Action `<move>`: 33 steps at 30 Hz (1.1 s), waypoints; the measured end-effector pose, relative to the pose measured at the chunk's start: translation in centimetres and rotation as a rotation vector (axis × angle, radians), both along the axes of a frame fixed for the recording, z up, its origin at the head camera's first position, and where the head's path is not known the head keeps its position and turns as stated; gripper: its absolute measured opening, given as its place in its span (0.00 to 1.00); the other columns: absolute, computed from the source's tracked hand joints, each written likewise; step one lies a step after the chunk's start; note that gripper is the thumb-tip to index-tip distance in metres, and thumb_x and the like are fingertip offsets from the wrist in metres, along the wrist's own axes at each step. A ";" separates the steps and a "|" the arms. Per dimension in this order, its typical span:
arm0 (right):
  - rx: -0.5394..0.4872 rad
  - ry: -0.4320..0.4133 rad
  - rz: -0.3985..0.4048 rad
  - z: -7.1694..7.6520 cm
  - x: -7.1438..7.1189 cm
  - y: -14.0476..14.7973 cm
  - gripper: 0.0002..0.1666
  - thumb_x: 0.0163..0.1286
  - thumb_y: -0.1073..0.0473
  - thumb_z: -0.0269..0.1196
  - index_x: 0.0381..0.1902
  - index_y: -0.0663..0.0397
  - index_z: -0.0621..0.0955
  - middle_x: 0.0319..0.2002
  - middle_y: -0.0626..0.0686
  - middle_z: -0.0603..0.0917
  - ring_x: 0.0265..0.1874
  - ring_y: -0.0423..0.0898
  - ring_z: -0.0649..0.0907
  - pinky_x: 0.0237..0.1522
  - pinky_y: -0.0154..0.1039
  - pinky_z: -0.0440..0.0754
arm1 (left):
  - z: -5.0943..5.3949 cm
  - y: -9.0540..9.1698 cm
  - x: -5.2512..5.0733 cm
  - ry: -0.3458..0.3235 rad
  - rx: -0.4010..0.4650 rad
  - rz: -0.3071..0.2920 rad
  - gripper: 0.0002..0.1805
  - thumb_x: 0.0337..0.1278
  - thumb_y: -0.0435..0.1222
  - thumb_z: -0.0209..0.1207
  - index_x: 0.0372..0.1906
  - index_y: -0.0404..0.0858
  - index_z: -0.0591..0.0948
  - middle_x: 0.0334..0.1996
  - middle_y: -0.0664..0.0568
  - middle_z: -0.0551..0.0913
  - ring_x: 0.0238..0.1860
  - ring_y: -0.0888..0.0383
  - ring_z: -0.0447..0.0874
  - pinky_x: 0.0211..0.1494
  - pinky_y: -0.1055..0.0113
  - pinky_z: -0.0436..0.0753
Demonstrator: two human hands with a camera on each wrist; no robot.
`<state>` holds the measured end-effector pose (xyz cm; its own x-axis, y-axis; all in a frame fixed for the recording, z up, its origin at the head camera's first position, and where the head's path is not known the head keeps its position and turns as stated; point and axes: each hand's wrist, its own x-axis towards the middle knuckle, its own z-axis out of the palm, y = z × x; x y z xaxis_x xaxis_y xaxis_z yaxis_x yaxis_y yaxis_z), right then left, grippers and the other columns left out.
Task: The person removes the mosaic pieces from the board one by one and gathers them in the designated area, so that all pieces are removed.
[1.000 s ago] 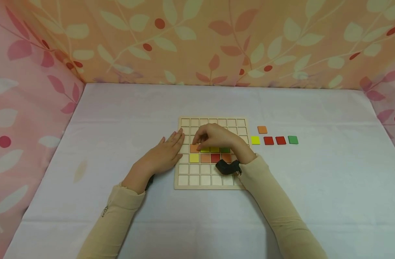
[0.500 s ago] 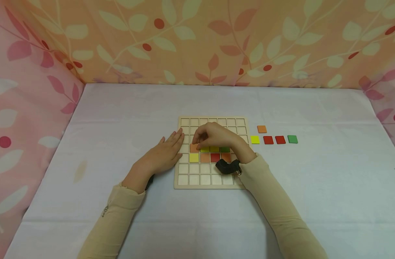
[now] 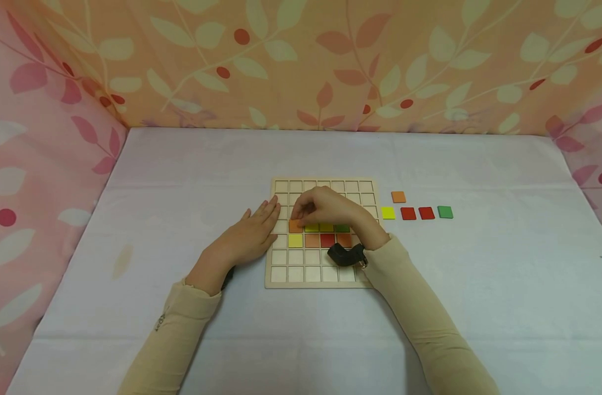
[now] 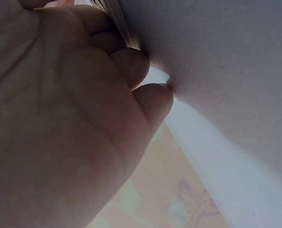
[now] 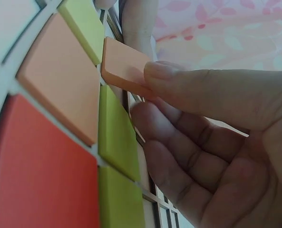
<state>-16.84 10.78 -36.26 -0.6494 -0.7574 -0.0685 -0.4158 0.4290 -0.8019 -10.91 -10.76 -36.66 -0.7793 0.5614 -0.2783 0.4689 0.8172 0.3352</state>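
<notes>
A pale wooden grid board [image 3: 320, 285] lies on the white cloth. My right hand [image 3: 327, 207] pinches an orange square tile [image 5: 124, 66] between thumb and fingers, over a cell near the board's left side. In the right wrist view the tile stands tilted, its far edge at the cell, beside a yellow-green tile [image 5: 117, 135]. My left hand [image 3: 246, 236] lies with fingers extended, fingertips on the board's left edge. Set in the row below are a yellow tile [image 3: 296, 241], a red tile [image 3: 327, 240] and two orange tiles [image 3: 313, 240].
Right of the board lie loose tiles: an orange one [image 3: 398, 197], a yellow one [image 3: 388, 213], two red ones [image 3: 408, 213] and a green one [image 3: 445, 212]. Floral cloth [image 3: 301, 66] walls the table's back and sides. A black wrist device [image 3: 345, 254] overhangs the board.
The right hand stays over the same cell, with the pinched orange tile showing slightly more. My left hand and the loose tiles keep their places.
</notes>
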 end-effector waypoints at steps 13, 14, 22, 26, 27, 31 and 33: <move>-0.025 0.002 -0.006 -0.2 -0.1 0.0 0.03 0.59 0.69 0.66 0.32 0.61 0.85 0.26 0.47 0.84 0.27 0.40 0.82 0.34 0.34 0.80 | 0.0 0.0 0.0 0.003 0.001 0.000 0.35 0.71 0.41 0.46 0.73 0.32 0.45 0.74 0.44 0.36 0.74 0.48 0.37 0.71 0.46 0.47; -0.027 -0.002 -0.005 -0.2 -0.1 0.0 0.03 0.59 0.69 0.66 0.32 0.61 0.85 0.26 0.47 0.84 0.27 0.40 0.82 0.34 0.35 0.80 | 0.0 0.0 0.0 0.004 0.002 -0.001 0.35 0.71 0.41 0.46 0.73 0.32 0.45 0.74 0.44 0.36 0.74 0.48 0.37 0.71 0.46 0.47; -0.023 -0.011 -0.013 0.0 -0.1 0.0 0.04 0.59 0.69 0.66 0.33 0.60 0.85 0.26 0.47 0.85 0.27 0.40 0.82 0.34 0.35 0.80 | 0.0 -0.1 -0.1 0.009 0.004 0.000 0.35 0.71 0.41 0.46 0.73 0.32 0.45 0.74 0.44 0.36 0.74 0.48 0.37 0.71 0.45 0.47; -0.028 -0.017 -0.015 0.1 -0.1 0.1 0.04 0.59 0.68 0.66 0.33 0.61 0.85 0.27 0.48 0.85 0.28 0.41 0.83 0.35 0.35 0.81 | 0.0 -0.1 0.0 -0.002 0.015 0.006 0.36 0.71 0.41 0.46 0.73 0.32 0.45 0.74 0.44 0.36 0.74 0.48 0.36 0.71 0.45 0.46; -0.029 -0.018 -0.018 0.1 -0.1 0.1 0.04 0.59 0.68 0.66 0.34 0.61 0.85 0.27 0.48 0.86 0.28 0.41 0.83 0.36 0.35 0.81 | 0.0 -0.1 0.0 -0.005 0.018 0.006 0.36 0.71 0.41 0.46 0.73 0.32 0.45 0.74 0.44 0.36 0.74 0.48 0.36 0.71 0.45 0.46; -0.035 -0.023 -0.033 0.1 0.1 0.3 0.04 0.60 0.68 0.66 0.34 0.61 0.85 0.28 0.49 0.86 0.29 0.41 0.83 0.37 0.35 0.81 | -0.1 -0.1 0.0 -0.008 0.018 0.003 0.36 0.71 0.41 0.46 0.73 0.32 0.45 0.74 0.45 0.36 0.74 0.48 0.36 0.71 0.45 0.46; -0.037 -0.019 -0.035 0.1 0.2 0.4 0.04 0.60 0.68 0.66 0.34 0.61 0.85 0.29 0.49 0.86 0.29 0.40 0.83 0.37 0.35 0.81 | -0.1 -0.1 0.0 -0.005 0.015 0.004 0.36 0.71 0.41 0.46 0.73 0.32 0.45 0.74 0.45 0.36 0.74 0.49 0.36 0.71 0.46 0.46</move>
<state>-16.66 11.22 -36.13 -0.6744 -0.7365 -0.0533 -0.3860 0.4132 -0.8248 -10.92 -10.90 -36.77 -0.7801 0.5625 -0.2738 0.4638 0.8138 0.3502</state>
